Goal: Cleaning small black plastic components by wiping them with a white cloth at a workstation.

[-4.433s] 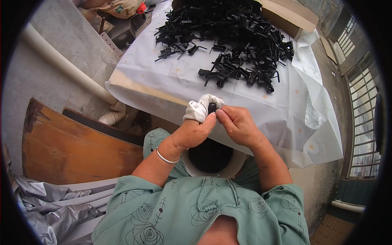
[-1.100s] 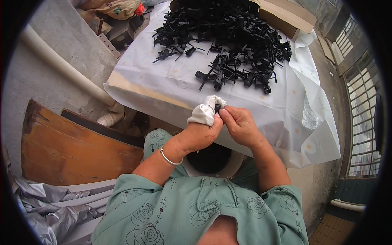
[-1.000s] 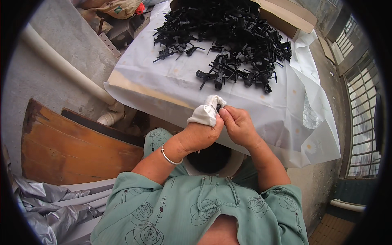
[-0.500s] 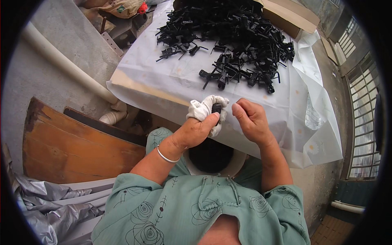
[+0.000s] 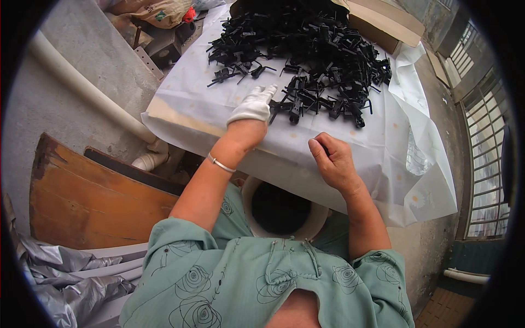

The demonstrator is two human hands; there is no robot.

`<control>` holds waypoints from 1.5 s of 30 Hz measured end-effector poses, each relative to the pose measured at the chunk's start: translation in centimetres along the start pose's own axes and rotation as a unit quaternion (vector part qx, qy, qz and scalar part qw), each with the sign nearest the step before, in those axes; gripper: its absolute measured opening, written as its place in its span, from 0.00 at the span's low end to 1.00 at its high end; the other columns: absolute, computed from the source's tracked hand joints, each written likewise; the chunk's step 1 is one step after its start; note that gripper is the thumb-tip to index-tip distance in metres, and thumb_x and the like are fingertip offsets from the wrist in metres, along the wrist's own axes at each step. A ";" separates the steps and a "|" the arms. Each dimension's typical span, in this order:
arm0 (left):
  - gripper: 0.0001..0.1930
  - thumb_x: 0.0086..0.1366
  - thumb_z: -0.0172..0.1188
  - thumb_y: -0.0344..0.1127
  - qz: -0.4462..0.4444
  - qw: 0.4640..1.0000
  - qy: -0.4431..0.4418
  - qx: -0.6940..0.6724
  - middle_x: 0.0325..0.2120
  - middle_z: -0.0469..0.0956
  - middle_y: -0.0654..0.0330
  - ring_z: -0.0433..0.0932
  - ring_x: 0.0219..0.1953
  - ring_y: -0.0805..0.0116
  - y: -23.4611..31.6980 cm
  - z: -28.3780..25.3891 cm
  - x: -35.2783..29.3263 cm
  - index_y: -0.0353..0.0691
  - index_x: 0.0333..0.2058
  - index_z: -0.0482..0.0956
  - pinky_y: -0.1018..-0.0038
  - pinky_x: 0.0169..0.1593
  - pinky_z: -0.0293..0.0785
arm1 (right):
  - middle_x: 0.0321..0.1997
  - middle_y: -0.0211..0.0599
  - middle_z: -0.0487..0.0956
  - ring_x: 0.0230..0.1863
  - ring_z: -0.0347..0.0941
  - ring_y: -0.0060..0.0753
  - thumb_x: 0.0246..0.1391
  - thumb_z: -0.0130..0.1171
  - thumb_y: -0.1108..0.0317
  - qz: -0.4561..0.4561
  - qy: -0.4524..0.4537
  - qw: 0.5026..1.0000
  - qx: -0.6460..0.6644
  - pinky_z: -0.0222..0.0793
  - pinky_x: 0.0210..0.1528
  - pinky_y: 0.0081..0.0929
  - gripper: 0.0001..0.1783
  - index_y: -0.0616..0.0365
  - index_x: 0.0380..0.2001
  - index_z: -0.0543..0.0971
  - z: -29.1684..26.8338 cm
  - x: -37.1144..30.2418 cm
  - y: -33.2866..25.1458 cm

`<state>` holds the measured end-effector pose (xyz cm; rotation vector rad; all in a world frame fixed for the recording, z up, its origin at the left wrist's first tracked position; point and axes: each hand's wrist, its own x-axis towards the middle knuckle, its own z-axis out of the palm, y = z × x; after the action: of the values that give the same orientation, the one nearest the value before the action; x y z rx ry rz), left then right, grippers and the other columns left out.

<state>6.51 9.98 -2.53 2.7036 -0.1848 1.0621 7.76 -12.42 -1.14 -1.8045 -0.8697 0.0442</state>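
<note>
My left hand [image 5: 254, 112], its fingers covered by a white cloth glove, reaches over the table at the near left edge of a heap of small black plastic parts [image 5: 328, 60]. The fingers are stretched out and nothing shows in them. Close to its fingertips lies a black part with thin prongs [image 5: 295, 106]; contact between them is unclear. My right hand [image 5: 332, 159], bare, is held closed at the table's near edge, thumb against the curled fingers. A dark spot shows between them, too small to name.
A white plastic sheet [image 5: 186, 93] covers the table and hangs over its edges. Below it, between my knees, stands a pale bucket [image 5: 249, 199] with a dark inside. An open cardboard box [image 5: 383, 24] is behind the heap. A wooden board [image 5: 98, 199] leans at the left.
My left hand has moved forward and left from in front of me to the heap, and its fingers have stretched out. The black part it held no longer shows. My right hand has barely moved.
</note>
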 end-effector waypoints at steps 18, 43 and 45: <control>0.17 0.56 0.59 0.25 -0.296 0.798 -0.164 -0.500 0.35 0.73 0.57 0.73 0.37 0.71 6.4 -4.6 -1.9 0.35 0.43 0.65 0.77 0.40 0.70 | 0.16 0.32 0.67 0.15 0.63 0.28 0.52 0.55 0.70 -0.169 0.015 0.985 -0.018 0.61 0.18 0.24 0.07 0.60 0.33 0.71 2.1 -0.9 -0.2; 0.15 0.59 0.52 0.25 -0.254 0.699 -0.181 -0.644 0.33 0.72 0.63 0.69 0.26 0.82 9.0 -4.2 -2.6 0.33 0.46 0.67 0.84 0.28 0.68 | 0.18 0.15 0.59 0.20 0.51 0.08 0.50 0.58 0.75 0.034 0.098 0.981 0.165 0.50 0.21 0.10 0.07 0.58 0.28 0.68 1.6 -1.1 -1.6; 0.16 0.58 0.52 0.25 -0.223 0.740 -0.160 -0.614 0.32 0.72 0.63 0.69 0.25 0.82 9.0 -4.1 -2.7 0.33 0.46 0.68 0.84 0.27 0.69 | 0.20 0.16 0.62 0.22 0.52 0.07 0.52 0.57 0.73 0.070 0.096 0.966 0.229 0.51 0.22 0.10 0.07 0.59 0.29 0.68 1.4 -0.7 -1.4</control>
<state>0.03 2.40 0.09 1.5095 -0.1806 0.1230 5.91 -11.47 -0.76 -1.4046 -0.5373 0.1461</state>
